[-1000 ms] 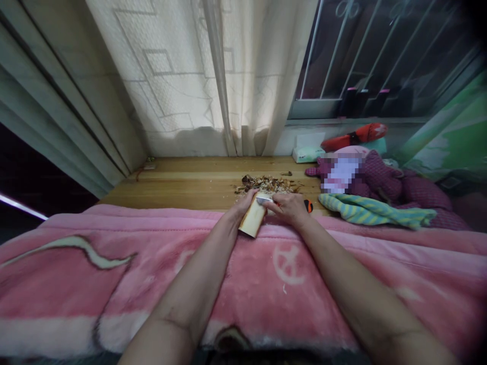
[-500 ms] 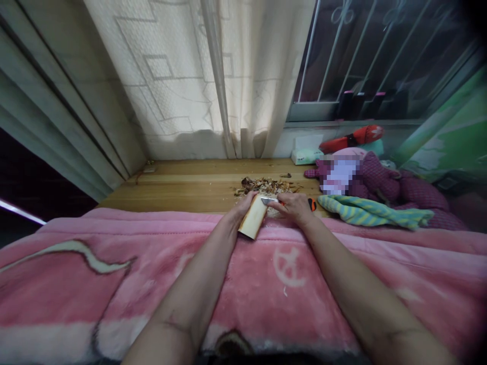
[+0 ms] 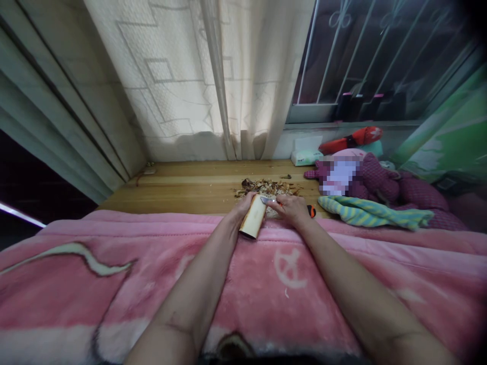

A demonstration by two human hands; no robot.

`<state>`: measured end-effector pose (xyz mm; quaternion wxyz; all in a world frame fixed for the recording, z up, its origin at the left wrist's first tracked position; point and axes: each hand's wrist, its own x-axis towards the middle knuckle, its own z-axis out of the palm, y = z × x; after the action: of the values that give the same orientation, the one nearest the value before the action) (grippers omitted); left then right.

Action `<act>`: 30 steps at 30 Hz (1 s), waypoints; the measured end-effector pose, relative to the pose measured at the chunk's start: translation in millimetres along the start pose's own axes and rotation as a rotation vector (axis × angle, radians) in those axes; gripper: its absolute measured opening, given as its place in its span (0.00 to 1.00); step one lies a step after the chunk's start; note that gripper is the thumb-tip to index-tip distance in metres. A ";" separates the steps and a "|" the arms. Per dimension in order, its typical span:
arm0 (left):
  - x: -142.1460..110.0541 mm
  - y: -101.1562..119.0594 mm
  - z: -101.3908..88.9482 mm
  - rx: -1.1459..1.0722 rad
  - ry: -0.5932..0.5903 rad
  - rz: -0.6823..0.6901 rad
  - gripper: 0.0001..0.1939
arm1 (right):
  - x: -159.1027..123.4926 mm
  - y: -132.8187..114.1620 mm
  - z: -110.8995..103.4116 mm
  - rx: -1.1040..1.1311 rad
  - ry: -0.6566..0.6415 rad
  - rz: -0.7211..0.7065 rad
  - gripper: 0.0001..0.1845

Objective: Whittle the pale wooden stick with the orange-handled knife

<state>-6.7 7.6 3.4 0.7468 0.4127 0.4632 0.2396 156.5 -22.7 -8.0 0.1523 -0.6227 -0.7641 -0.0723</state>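
Observation:
My left hand is wrapped round a pale block of wood, which tilts toward me over the edge of a pink blanket. My right hand grips a knife with an orange and black handle; its blade rests on the block's far top end. Just beyond both hands a heap of brown wood shavings lies on the wooden platform.
Cream curtains hang at the back, with a barred window to their right. A tissue box, a red object, purple clothes and a striped green-yellow cloth lie at the right.
The knife blade and my right hand have shifted slightly along the block's top end. The block has stayed in my left hand.

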 end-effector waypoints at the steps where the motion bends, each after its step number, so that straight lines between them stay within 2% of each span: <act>1: 0.2 0.0 0.1 0.001 0.005 -0.001 0.26 | -0.2 -1.8 0.3 -0.002 -0.006 0.013 0.33; 6: 0.2 -0.1 0.5 0.021 0.035 -0.022 0.25 | -0.5 0.1 0.9 -0.005 0.025 -0.037 0.33; 12: 2.9 -3.9 -4.2 0.031 -0.108 -0.039 0.26 | 1.1 14.2 -1.3 -0.004 0.061 -0.122 0.35; 14: 3.7 -5.0 -5.4 0.033 -0.122 -0.027 0.26 | 0.9 16.4 -2.5 -0.006 0.066 -0.133 0.35; 23: 0.2 -6.0 -4.4 0.077 -0.019 -0.018 0.22 | -0.6 14.0 -1.0 -0.022 0.051 -0.157 0.36; 28: -0.3 -5.7 -2.2 0.079 0.054 -0.042 0.21 | 1.0 11.0 0.2 -0.013 0.009 -0.115 0.35; 30: -1.9 -4.2 -1.4 0.061 0.047 -0.045 0.21 | 0.9 12.5 -2.1 -0.016 0.016 -0.102 0.35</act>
<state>-8.9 4.5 0.5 0.7281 0.4191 0.4966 0.2183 168.9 -19.7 -6.7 0.1498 -0.5836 -0.7929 -0.0912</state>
